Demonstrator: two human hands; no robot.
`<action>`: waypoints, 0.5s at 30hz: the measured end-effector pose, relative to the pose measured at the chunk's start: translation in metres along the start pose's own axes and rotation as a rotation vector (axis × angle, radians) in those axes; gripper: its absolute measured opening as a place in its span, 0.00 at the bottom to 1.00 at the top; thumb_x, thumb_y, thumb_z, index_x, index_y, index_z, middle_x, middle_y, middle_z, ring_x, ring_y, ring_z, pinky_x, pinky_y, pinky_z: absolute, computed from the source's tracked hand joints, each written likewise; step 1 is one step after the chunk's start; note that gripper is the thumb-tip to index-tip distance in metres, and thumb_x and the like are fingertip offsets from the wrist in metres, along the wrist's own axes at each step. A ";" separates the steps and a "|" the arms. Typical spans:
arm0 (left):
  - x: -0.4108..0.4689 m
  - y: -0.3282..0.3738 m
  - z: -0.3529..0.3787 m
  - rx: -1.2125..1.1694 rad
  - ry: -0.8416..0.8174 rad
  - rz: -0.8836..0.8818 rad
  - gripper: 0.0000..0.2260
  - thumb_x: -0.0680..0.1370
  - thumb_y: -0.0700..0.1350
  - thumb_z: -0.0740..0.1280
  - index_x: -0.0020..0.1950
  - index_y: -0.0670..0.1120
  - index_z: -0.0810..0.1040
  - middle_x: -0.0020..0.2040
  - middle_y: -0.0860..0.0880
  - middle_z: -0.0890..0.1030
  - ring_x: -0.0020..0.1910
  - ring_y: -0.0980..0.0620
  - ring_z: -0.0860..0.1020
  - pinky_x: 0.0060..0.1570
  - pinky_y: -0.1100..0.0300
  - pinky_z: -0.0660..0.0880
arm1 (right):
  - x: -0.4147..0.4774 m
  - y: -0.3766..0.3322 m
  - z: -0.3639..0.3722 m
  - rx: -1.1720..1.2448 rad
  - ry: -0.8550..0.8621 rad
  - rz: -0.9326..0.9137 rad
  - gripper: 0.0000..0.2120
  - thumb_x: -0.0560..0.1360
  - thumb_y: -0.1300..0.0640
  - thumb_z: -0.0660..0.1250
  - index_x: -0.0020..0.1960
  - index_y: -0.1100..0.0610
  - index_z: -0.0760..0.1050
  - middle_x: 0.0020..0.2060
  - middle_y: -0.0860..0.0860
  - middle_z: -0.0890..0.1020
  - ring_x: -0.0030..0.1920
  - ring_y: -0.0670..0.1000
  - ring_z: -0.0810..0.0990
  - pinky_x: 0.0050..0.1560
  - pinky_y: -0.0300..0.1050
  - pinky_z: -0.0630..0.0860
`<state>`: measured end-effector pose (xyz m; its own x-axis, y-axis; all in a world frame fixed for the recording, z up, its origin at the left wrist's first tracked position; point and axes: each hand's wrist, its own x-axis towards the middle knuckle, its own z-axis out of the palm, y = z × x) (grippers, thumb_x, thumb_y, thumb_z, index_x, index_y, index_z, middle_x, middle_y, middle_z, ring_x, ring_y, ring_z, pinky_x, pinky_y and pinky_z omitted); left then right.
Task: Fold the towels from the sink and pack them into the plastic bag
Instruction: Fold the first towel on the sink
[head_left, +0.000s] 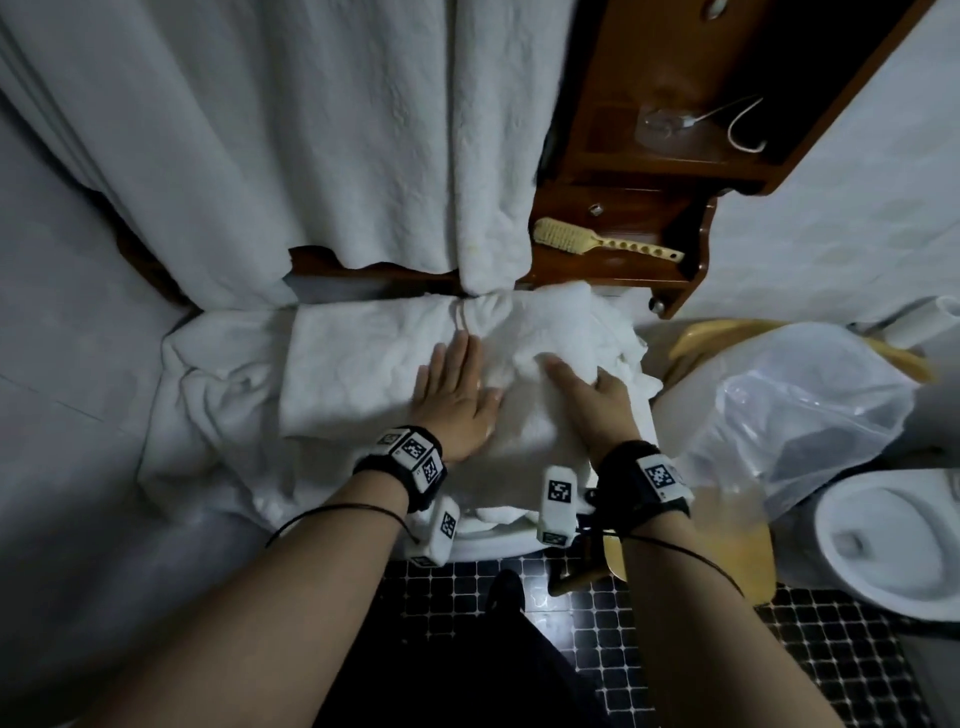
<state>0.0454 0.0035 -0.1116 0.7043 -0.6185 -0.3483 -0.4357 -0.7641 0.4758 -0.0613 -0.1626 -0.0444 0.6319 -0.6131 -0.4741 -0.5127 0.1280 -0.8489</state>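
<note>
Folding step: the towel (363, 374), just left of the plastic bag (805, 405), is pinned by the left hand (457, 402), fingers straight and flat, while the right hand (595, 397) pinches its bunched edge, best drawn across squarely and smoothed before releasing

No words, brands or numbers can be read; only black-and-white square code patterns are seen, printed on the white tags (560, 491) fixed to the black wristbands (621, 467); no letters are made out in them.
</note>
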 end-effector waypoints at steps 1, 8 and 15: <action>0.001 0.002 0.001 0.019 0.008 -0.012 0.34 0.85 0.64 0.44 0.83 0.54 0.29 0.81 0.55 0.25 0.82 0.49 0.28 0.81 0.46 0.33 | -0.001 0.007 -0.001 -0.043 0.017 -0.021 0.30 0.68 0.32 0.78 0.58 0.52 0.79 0.49 0.47 0.87 0.50 0.52 0.87 0.56 0.54 0.84; 0.002 0.007 -0.010 0.156 -0.128 0.009 0.56 0.77 0.71 0.64 0.79 0.52 0.21 0.76 0.50 0.17 0.78 0.41 0.23 0.79 0.43 0.30 | -0.003 0.032 -0.009 -0.415 0.010 -0.079 0.51 0.60 0.48 0.88 0.73 0.50 0.61 0.57 0.49 0.77 0.58 0.55 0.77 0.58 0.49 0.76; -0.013 -0.008 -0.016 0.399 -0.047 0.037 0.78 0.58 0.67 0.84 0.79 0.54 0.21 0.79 0.52 0.21 0.80 0.45 0.26 0.78 0.35 0.32 | -0.006 0.036 -0.005 -0.455 0.084 -0.161 0.49 0.62 0.48 0.87 0.74 0.49 0.62 0.62 0.55 0.81 0.62 0.61 0.79 0.59 0.52 0.78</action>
<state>0.0490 0.0209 -0.0977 0.6621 -0.6472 -0.3777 -0.6498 -0.7470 0.1408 -0.0865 -0.1577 -0.0710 0.6846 -0.6602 -0.3090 -0.6262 -0.3156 -0.7129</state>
